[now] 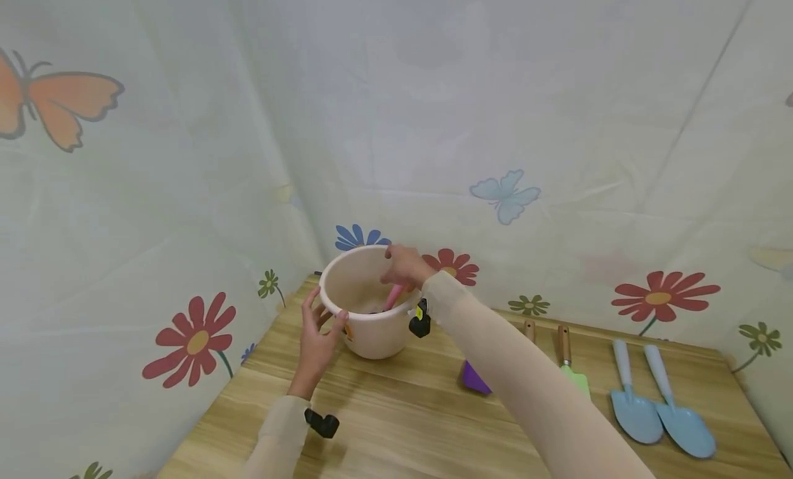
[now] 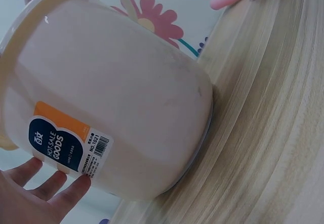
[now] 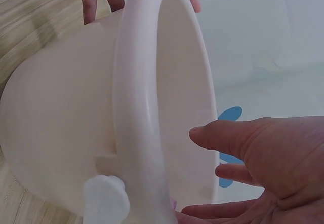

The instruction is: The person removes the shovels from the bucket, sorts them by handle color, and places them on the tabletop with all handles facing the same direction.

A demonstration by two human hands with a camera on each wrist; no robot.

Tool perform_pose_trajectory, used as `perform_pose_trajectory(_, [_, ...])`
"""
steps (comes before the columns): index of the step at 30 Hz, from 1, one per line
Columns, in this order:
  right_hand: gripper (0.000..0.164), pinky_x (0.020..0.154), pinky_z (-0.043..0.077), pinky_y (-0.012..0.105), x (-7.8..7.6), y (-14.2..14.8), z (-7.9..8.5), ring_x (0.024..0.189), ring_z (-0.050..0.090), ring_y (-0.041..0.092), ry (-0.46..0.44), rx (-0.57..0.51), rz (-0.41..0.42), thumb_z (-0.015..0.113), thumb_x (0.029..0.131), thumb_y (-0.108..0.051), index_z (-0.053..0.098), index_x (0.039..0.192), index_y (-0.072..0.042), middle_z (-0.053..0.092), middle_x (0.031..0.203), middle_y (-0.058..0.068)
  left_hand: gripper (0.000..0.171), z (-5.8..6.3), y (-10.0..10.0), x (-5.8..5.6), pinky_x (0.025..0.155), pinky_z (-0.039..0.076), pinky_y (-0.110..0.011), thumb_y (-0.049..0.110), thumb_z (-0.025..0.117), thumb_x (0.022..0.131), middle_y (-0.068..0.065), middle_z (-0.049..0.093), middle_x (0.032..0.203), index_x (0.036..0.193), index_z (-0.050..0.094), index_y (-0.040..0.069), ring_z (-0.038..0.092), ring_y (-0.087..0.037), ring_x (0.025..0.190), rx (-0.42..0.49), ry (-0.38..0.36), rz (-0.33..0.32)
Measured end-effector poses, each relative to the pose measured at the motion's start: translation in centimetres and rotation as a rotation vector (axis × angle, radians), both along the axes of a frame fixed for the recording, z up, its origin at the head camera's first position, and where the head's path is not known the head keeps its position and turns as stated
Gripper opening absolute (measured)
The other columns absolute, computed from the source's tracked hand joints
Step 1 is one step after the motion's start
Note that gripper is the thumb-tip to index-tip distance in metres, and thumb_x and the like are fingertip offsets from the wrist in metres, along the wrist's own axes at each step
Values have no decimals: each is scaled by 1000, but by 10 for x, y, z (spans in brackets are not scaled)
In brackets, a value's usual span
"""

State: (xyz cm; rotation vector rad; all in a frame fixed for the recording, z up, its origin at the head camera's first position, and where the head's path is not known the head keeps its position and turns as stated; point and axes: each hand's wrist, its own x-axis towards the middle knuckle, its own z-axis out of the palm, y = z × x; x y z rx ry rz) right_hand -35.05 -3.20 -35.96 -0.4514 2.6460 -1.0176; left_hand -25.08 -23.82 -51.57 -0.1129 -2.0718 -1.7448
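A white bucket with an orange and navy label stands on the wooden table. My left hand touches its outer wall just under the rim, fingers spread. In the left wrist view, fingertips lie at the label's edge. Over the bucket's mouth, my right hand reaches down inside. A pink handle leans in the bucket beneath that hand, its lower end out of sight. The right wrist view shows the right hand with thumb extended and fingers apart; only a pink sliver appears near the fingertips.
Two light-blue trowels lie overlapping at the table's right. Nearer are a green tool with a wooden handle and a purple tool, partly behind the right forearm. Flowered curtains hang behind and left of the table.
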Motion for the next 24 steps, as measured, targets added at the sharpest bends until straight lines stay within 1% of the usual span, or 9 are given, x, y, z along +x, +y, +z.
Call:
perform_pose_trajectory(5, [65,81,61,47,-2,-1,-5,99,65,32,-12,15,-12,79,91,-14,48,147,-1,57,138,21,77,-1,0,0,96,51,-60,30,71,99,-20,41,157,160,24,32,49,-39,136,3,-2,5])
perform_pose_trajectory(9, [64,78,62,44,-1,-2,-5,95,65,30,2,32,-11,79,91,-14,50,146,0,58,138,20,77,0,1,-1,96,51,-60,32,72,98,-20,42,157,160,25,32,49,-39,136,11,-1,3])
perform_pose_trajectory(14, [60,74,62,40,1,-1,-4,93,66,29,26,46,-6,79,91,-15,53,143,0,60,135,20,77,1,1,-1,99,49,-63,35,72,98,-20,42,157,160,25,33,49,-40,137,4,-5,2])
perform_pose_trajectory(16, [59,77,62,40,1,-1,-4,95,66,30,46,51,-1,79,91,-15,54,141,0,61,134,20,77,1,0,-1,100,48,-64,35,71,98,-20,41,158,160,25,33,48,-40,137,1,-5,1])
perform_pose_trajectory(21, [53,94,56,44,1,0,-6,109,63,31,130,68,5,79,91,-15,58,137,2,64,131,20,78,0,0,-1,100,47,-64,34,71,99,-20,41,158,160,24,32,48,-41,138,0,-9,4])
perform_pose_trajectory(24, [52,97,55,45,-2,0,-10,112,63,32,144,54,-2,80,90,-16,60,136,0,64,132,19,77,0,0,0,100,48,-64,34,71,98,-20,42,157,160,24,33,48,-41,137,3,-14,10])
